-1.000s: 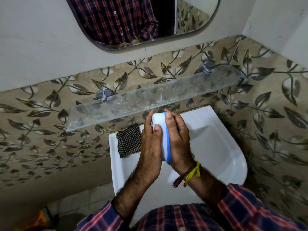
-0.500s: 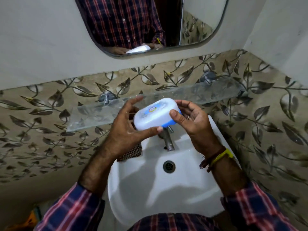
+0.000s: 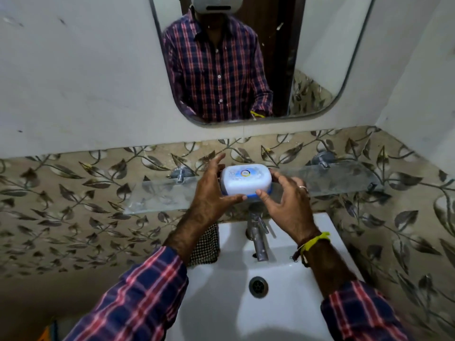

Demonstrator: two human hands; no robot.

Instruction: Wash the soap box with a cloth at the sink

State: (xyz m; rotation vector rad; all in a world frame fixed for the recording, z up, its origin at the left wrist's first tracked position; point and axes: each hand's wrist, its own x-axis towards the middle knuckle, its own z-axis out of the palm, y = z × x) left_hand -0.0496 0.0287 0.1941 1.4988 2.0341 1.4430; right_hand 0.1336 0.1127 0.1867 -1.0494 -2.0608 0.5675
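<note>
Against the far wall hangs a rounded rectangular mirror (image 3: 320,57), with a clear glass shelf (image 3: 344,180) mounted below it. Nearer sits the white ceramic sink (image 3: 290,303) with a chrome tap (image 3: 258,239). A black-and-white checked cloth (image 3: 205,247) lies on the sink's far left corner. The left hand (image 3: 211,193) and right hand (image 3: 288,205) hold the white-lidded, blue-based plastic soap box (image 3: 246,179) at shelf level, fingers curled round its ends.
</note>
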